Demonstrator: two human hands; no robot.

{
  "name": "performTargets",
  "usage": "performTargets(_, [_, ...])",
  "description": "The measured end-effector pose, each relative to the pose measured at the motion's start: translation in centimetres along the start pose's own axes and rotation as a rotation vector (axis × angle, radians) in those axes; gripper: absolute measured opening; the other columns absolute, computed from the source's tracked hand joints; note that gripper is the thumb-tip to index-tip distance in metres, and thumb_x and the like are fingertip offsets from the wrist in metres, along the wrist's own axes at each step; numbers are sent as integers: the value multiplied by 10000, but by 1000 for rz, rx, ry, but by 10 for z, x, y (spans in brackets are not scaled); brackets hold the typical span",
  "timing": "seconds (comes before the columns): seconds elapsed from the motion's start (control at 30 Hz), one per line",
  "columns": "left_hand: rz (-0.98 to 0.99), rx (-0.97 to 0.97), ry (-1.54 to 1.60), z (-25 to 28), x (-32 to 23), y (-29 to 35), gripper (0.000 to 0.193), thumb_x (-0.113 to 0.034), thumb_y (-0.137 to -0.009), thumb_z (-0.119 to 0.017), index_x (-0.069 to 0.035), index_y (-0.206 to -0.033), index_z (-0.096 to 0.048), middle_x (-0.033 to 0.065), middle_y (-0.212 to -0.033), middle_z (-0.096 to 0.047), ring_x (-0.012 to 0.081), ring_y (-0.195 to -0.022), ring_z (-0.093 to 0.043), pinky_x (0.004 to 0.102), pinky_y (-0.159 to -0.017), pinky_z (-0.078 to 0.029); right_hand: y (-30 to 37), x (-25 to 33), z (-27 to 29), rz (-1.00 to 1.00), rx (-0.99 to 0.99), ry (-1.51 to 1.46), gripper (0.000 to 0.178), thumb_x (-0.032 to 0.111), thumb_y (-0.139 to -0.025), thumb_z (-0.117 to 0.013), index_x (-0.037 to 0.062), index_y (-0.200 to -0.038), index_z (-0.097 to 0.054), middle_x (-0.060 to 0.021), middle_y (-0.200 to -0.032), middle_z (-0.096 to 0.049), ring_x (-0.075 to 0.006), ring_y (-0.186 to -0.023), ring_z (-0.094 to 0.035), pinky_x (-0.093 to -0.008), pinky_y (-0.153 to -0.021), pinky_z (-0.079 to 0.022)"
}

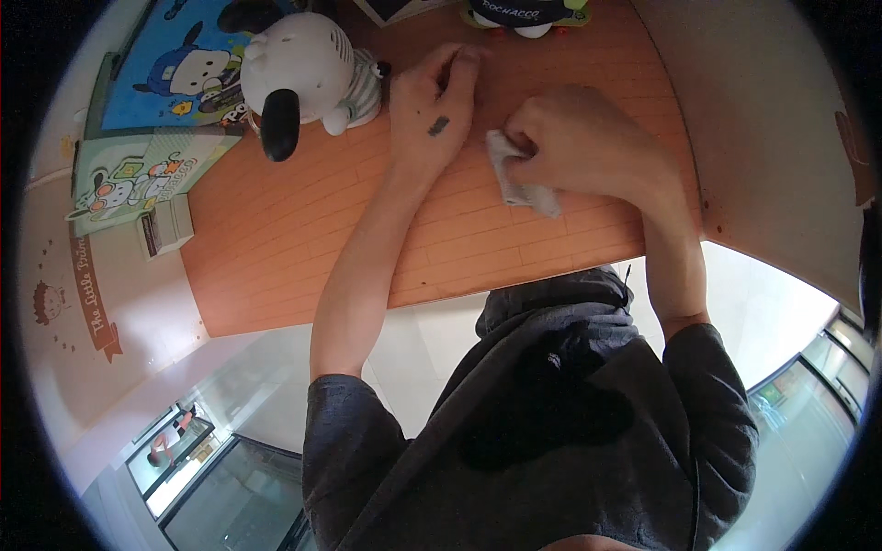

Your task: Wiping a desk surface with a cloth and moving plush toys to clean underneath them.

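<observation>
My right hand (588, 138) is closed on a crumpled white cloth (533, 195) and presses it to the orange-brown wood-grain surface (478, 248). Part of the cloth sticks out below and left of my fingers. To its left, my left hand (434, 115) rests on the same surface with its fingers curled in. What those fingers hold, if anything, is hidden. Just left of that hand stands a white dog figure (303, 69) with black ears and a striped body.
A blue cartoon picture (175, 69) and a pale green cartoon card (138, 179) lean at the left, near a small white box (167, 225). At the far edge stands a black-and-green figure (524, 14). Pale panels (772, 119) wall the right side.
</observation>
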State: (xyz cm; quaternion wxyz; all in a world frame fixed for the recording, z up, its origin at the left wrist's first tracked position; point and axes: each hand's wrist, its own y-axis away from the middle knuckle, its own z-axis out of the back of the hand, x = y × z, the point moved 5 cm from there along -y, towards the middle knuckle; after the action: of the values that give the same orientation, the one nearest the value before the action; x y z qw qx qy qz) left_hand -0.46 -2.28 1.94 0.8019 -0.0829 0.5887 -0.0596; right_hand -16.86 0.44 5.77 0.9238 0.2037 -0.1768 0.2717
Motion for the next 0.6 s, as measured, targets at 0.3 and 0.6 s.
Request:
performTargets(0.3, [4,11,15,1,3,1,227,-125,-1061,-623,-31,-1086,-828,-17,-708,-622,111,-635,-467,269,-586,-390,3,-8,10,-80,-34,5,288,261,-808,-725,-22,-757,-711,-149,-691,-634,-331,-571,-462,-416,-645,-462])
performTargets(0.6, [4,8,-28,2,0,0,221,-130,-1061,-630,-30,-1084,-825,-13,-703,-632,116,-632,-478,273,-587,-400,4,3,4,-18,58,-18,309,278,-819,-713,-14,-720,-688,-145,-679,-611,-323,-558,-443,-405,-630,-448])
